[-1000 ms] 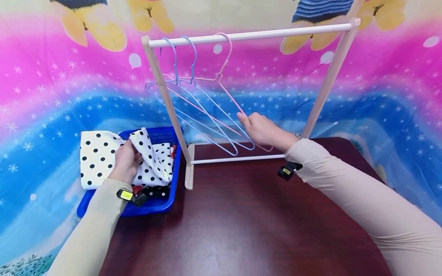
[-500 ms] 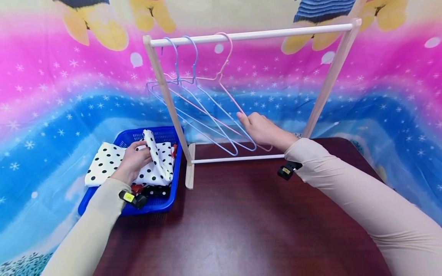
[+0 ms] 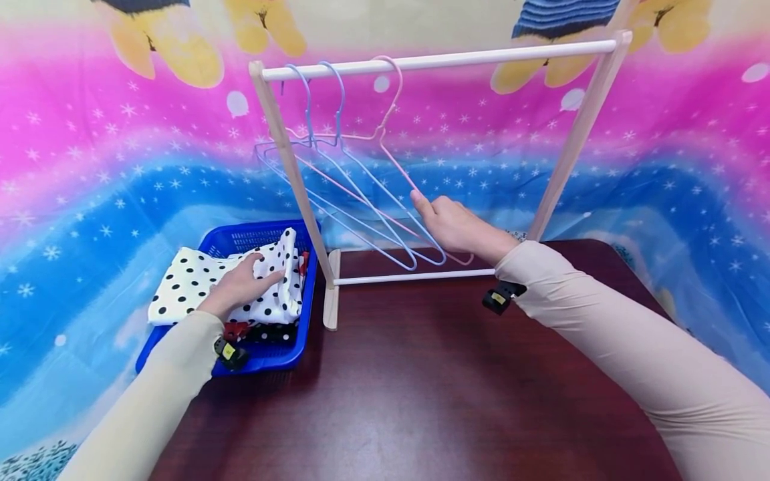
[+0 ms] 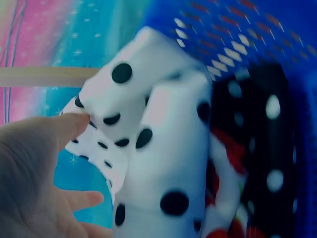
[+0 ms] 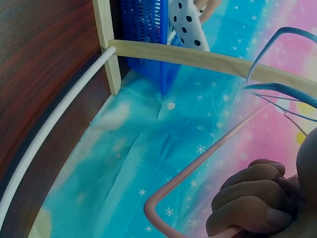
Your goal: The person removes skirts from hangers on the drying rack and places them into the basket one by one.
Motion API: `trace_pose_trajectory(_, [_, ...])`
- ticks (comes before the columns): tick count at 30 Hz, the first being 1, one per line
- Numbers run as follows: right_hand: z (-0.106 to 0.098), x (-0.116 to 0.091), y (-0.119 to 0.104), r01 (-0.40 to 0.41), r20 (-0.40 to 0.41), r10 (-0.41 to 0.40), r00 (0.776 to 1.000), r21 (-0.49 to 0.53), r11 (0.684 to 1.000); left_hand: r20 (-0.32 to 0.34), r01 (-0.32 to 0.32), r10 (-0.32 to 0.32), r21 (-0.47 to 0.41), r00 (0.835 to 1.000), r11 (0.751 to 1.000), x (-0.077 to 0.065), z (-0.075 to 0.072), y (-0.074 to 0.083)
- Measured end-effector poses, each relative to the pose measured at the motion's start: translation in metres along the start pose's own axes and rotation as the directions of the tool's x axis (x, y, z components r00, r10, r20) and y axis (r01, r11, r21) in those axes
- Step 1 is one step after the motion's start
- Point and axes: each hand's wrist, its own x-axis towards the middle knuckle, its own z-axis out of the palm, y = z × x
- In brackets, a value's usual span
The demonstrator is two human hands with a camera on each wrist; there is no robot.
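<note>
A white cloth with black dots (image 3: 174,284) lies folded in the blue basket (image 3: 265,364) and hangs over its left side. My left hand (image 3: 240,284) is over this cloth, fingers spread. In the left wrist view the thumb of the left hand (image 4: 44,168) touches a raised fold of the dotted cloth (image 4: 173,153). My right hand (image 3: 454,227) grips the lower right arm of a pink clothes hanger (image 3: 394,160), whose hook hangs on the rack's white rail (image 3: 493,56). Curled fingers of the right hand (image 5: 252,198) hold the hanger near its corner.
Two blue hangers (image 3: 367,170) hang left of the pink one. The rack's left post (image 3: 289,167) stands between basket and hangers. Beneath the dotted cloth lie a black cloth with white dots (image 3: 273,333) and a red-patterned cloth (image 3: 236,329). The dark table (image 3: 421,374) extends in front.
My left hand has moved right across the basket and loosened its hold; the cloth's left part has dropped and its raised fold has shifted right. The right hand has hardly moved.
</note>
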Motion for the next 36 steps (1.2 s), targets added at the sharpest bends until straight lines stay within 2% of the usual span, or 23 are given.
trace_pose_trajectory(3, [-0.001,-0.001,-0.001,-0.013,0.017,0.013,1.0,-0.004,1.0,-0.005,0.019,-0.018,0.12,1.0,0.993,0.0,-0.002,-0.003])
trace_pose_trajectory(7, [-0.001,-0.001,0.0,-0.018,0.029,0.018,0.999,0.001,1.0,0.021,0.042,-0.046,0.179,0.999,0.983,-0.002,-0.005,-0.006])
trace_pose_trajectory(11, [-0.001,-0.002,-0.001,-0.017,0.023,0.017,1.0,0.014,1.0,0.067,0.043,-0.055,0.172,0.996,0.984,-0.004,-0.006,-0.01])
trace_pose_trajectory(17, [-0.001,-0.002,-0.004,-0.011,0.022,0.011,1.0,0.014,1.0,0.172,0.028,-0.043,0.089,0.984,0.996,-0.003,-0.004,-0.013])
trace_pose_trajectory(26, [0.0,0.0,-0.005,0.002,0.039,-0.003,0.999,0.028,1.0,0.252,0.024,-0.062,0.15,0.966,0.988,0.003,0.0,-0.013])
trace_pose_trajectory(36, [0.002,0.002,-0.006,0.009,0.045,-0.01,0.999,0.02,1.0,0.337,0.02,-0.072,0.155,0.939,0.988,0.007,0.001,-0.011])
